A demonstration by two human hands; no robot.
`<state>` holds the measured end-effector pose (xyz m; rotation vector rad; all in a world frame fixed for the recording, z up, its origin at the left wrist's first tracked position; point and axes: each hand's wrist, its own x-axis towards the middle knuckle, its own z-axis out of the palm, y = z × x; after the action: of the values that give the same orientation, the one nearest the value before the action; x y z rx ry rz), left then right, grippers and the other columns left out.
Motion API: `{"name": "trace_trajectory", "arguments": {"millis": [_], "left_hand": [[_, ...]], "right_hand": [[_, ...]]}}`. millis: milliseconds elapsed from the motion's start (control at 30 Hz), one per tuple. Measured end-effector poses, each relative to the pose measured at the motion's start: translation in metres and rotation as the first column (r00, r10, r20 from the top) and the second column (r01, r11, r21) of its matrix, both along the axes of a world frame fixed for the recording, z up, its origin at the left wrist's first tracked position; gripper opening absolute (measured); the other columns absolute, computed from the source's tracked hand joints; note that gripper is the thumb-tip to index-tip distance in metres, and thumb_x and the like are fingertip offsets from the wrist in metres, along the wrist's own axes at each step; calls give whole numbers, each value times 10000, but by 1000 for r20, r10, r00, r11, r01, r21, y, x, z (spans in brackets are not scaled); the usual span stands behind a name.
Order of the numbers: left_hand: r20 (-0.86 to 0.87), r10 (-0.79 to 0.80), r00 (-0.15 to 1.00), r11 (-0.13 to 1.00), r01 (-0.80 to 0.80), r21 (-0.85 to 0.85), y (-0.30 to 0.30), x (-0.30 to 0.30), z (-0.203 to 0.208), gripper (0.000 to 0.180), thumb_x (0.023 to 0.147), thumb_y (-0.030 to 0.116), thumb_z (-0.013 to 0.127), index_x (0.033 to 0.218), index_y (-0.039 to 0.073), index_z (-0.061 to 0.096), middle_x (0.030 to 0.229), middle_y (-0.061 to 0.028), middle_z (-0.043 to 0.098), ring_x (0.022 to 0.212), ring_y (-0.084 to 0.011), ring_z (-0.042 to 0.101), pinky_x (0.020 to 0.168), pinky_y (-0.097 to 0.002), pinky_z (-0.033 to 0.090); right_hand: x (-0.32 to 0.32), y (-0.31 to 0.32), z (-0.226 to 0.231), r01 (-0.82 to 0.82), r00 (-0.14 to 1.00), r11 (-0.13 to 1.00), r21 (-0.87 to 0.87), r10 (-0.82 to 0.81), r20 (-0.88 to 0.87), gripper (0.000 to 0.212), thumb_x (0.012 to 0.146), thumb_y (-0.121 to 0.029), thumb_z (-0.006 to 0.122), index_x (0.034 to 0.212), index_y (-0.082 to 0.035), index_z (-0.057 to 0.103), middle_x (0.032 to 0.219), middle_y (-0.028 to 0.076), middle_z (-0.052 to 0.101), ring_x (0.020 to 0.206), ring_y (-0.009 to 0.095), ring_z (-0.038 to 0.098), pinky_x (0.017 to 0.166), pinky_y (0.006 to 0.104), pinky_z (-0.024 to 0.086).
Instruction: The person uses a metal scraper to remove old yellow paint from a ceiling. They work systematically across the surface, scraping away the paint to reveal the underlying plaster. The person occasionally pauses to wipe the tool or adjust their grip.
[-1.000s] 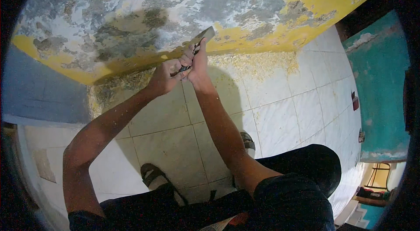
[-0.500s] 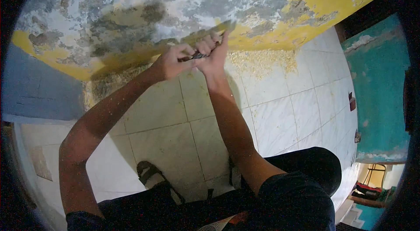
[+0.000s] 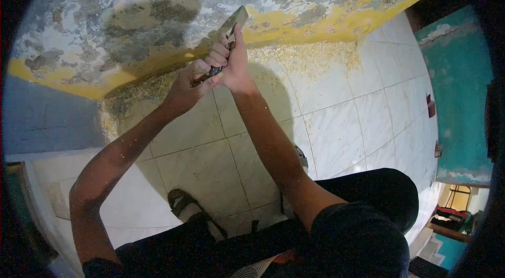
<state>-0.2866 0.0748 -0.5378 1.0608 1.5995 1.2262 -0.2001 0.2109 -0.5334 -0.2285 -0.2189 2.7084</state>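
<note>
Both my hands grip a paint scraper (image 3: pixel 241 16) with a flat metal blade and a dark handle. My right hand (image 3: pixel 231 65) wraps round the handle nearer the blade, its thumb stretched along it. Behind it, my left hand (image 3: pixel 187 86) closes round the handle's rear end. The blade points up and to the right, at the lower part of a wall (image 3: pixel 294 20) with peeling yellow paint and bare grey and white patches. Whether its edge touches the wall, I cannot tell.
Yellow paint flakes (image 3: pixel 326 59) lie along the wall's foot on the pale tiled floor (image 3: pixel 336 136). A blue-grey wall section (image 3: pixel 52 112) stands at left, a teal wall (image 3: pixel 457 93) at right. My sandalled foot (image 3: pixel 184 204) and bent knee (image 3: pixel 392 194) are below.
Both hands and the scraper have shifted left in the picture. The blade has tilted more steeply upward and shows more clearly. My grip is unchanged.
</note>
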Motion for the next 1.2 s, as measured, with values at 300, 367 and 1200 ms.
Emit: {"name": "trace_trajectory", "arguments": {"millis": [300,367,1200], "left_hand": [[-33,29,999,997,-31,-66,3,1,16,265,895,249,694,1013,87,522,707,14,569,532,-57,447,457,-239,364],[-31,26,999,994,-29,-102,2,2,19,233,901,220,692,1037,84,561,734,26,549,561,-65,458,487,-244,372],[-451,147,880,957,-12,289,45,-29,33,228,926,236,622,991,30,548,701,-30,495,657,-106,456,622,-292,410]], "right_hand": [[-1,0,-1,-7,1000,999,-42,6,-31,539,927,-662,416,710,-171,374,512,-61,184,414,112,164,455,311,238],[1,2,-1,-7,1000,999,-42,6,-31,542,925,-667,412,710,-172,371,511,-60,182,415,113,161,456,309,235],[-34,40,13,282,912,923,-260,-342,-225,572,919,-696,389,710,-165,409,524,-58,265,443,104,241,434,287,255]]}}
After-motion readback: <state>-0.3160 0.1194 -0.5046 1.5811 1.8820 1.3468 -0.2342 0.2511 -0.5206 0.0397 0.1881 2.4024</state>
